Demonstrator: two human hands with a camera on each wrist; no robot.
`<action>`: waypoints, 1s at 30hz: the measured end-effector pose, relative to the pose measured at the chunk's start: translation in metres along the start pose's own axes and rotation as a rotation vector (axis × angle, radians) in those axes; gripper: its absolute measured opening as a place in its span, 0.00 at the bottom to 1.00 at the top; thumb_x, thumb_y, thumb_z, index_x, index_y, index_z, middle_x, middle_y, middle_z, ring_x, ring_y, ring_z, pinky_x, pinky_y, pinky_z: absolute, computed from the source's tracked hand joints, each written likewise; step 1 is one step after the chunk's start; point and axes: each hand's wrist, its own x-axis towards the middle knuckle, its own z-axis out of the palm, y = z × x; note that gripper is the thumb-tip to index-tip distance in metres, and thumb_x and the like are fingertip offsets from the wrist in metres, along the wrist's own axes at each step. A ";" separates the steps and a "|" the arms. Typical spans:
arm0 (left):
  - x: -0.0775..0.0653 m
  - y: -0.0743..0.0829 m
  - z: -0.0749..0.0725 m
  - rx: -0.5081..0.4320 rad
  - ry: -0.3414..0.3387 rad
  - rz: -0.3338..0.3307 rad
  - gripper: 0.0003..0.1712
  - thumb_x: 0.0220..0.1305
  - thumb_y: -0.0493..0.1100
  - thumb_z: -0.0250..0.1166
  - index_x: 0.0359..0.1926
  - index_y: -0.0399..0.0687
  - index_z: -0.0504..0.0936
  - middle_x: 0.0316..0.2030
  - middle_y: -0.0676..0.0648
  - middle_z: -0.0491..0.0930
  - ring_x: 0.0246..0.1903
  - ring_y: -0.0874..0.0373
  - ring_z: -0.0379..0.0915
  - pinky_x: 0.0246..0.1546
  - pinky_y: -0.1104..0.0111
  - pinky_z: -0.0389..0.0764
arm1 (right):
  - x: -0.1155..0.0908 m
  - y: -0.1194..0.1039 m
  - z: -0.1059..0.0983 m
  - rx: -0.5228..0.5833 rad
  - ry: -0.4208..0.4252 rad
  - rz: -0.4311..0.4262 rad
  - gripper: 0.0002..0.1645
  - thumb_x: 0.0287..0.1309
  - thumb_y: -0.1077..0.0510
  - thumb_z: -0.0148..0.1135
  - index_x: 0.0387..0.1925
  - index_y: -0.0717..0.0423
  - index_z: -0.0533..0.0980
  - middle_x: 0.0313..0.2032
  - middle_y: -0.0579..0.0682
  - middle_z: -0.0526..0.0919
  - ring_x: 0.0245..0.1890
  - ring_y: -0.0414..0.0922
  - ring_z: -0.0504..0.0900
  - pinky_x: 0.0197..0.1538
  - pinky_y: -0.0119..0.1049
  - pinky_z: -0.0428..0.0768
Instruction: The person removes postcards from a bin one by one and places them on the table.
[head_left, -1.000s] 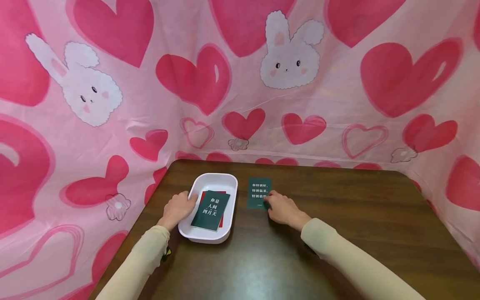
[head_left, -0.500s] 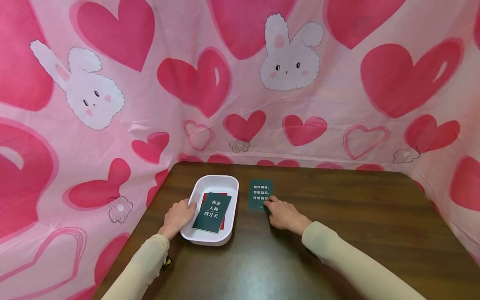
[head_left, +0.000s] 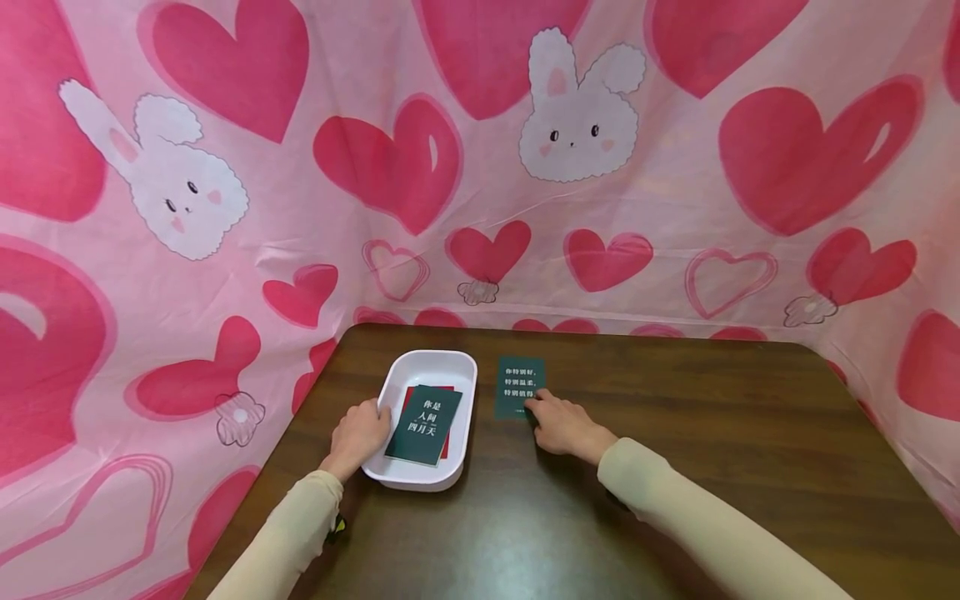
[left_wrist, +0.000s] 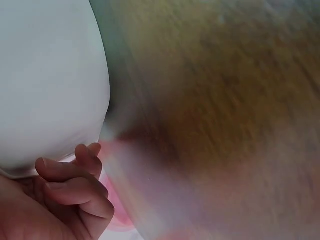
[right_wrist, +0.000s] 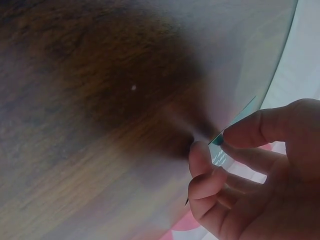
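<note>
At the card, right hand curls.

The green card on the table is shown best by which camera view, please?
The head view: the green card shows its printed face, partly covered by the right hand. The right wrist view shows only part, at the fingers; the left wrist view, none.

White oblong plastic tray at eleven o'clock, green rectangular card at twelve

On the brown wood-grain table, the card lies at the tray's two o'clock. In the tray, a green rectangular booklet lies over a red rectangular piece. The left hand is at the tray's nine-o'clock rim, the right hand at the card's five-o'clock corner. Pink heart-patterned cloth hangs behind, at twelve.
</note>
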 end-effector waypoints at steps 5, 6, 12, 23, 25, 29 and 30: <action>-0.001 0.001 0.000 0.020 0.011 0.015 0.21 0.77 0.45 0.57 0.53 0.28 0.79 0.35 0.38 0.82 0.34 0.45 0.80 0.39 0.46 0.84 | 0.002 0.002 0.001 0.011 0.029 0.005 0.29 0.66 0.60 0.68 0.67 0.61 0.76 0.68 0.65 0.71 0.50 0.59 0.83 0.51 0.60 0.83; -0.001 0.001 0.000 0.022 0.013 0.019 0.21 0.77 0.45 0.57 0.53 0.27 0.79 0.36 0.37 0.82 0.34 0.45 0.80 0.38 0.46 0.84 | 0.002 0.002 0.001 0.014 0.039 0.004 0.29 0.67 0.60 0.67 0.67 0.61 0.76 0.68 0.65 0.71 0.49 0.58 0.84 0.50 0.60 0.84; -0.001 0.000 -0.001 0.035 0.018 0.026 0.20 0.76 0.44 0.59 0.53 0.27 0.78 0.35 0.38 0.82 0.32 0.46 0.80 0.36 0.48 0.85 | 0.003 0.000 -0.003 0.059 0.112 -0.026 0.26 0.66 0.62 0.65 0.65 0.62 0.78 0.65 0.64 0.74 0.53 0.60 0.84 0.53 0.61 0.83; -0.001 0.000 0.002 0.049 0.018 0.015 0.19 0.75 0.43 0.60 0.52 0.28 0.78 0.33 0.39 0.80 0.31 0.47 0.78 0.35 0.50 0.85 | 0.009 -0.013 -0.015 0.162 0.156 -0.011 0.21 0.65 0.62 0.66 0.59 0.62 0.82 0.51 0.57 0.85 0.42 0.50 0.82 0.46 0.53 0.85; -0.001 0.001 0.002 0.050 0.018 0.016 0.18 0.75 0.43 0.60 0.51 0.28 0.78 0.33 0.39 0.80 0.31 0.46 0.78 0.35 0.50 0.85 | 0.010 -0.015 -0.017 0.187 0.155 -0.008 0.22 0.65 0.62 0.66 0.60 0.61 0.82 0.46 0.54 0.85 0.37 0.48 0.80 0.39 0.49 0.84; -0.001 0.002 0.002 0.047 0.013 0.020 0.19 0.75 0.43 0.60 0.52 0.27 0.78 0.34 0.38 0.80 0.31 0.46 0.79 0.36 0.50 0.85 | 0.008 -0.019 -0.019 0.241 0.150 0.010 0.24 0.65 0.62 0.66 0.62 0.62 0.80 0.40 0.51 0.84 0.30 0.45 0.77 0.31 0.41 0.79; -0.001 0.002 0.002 0.046 0.011 0.022 0.19 0.75 0.43 0.60 0.53 0.27 0.78 0.34 0.38 0.80 0.31 0.47 0.79 0.36 0.50 0.85 | 0.008 -0.019 -0.019 0.248 0.151 0.014 0.24 0.66 0.62 0.66 0.62 0.62 0.80 0.40 0.51 0.85 0.29 0.45 0.77 0.31 0.41 0.79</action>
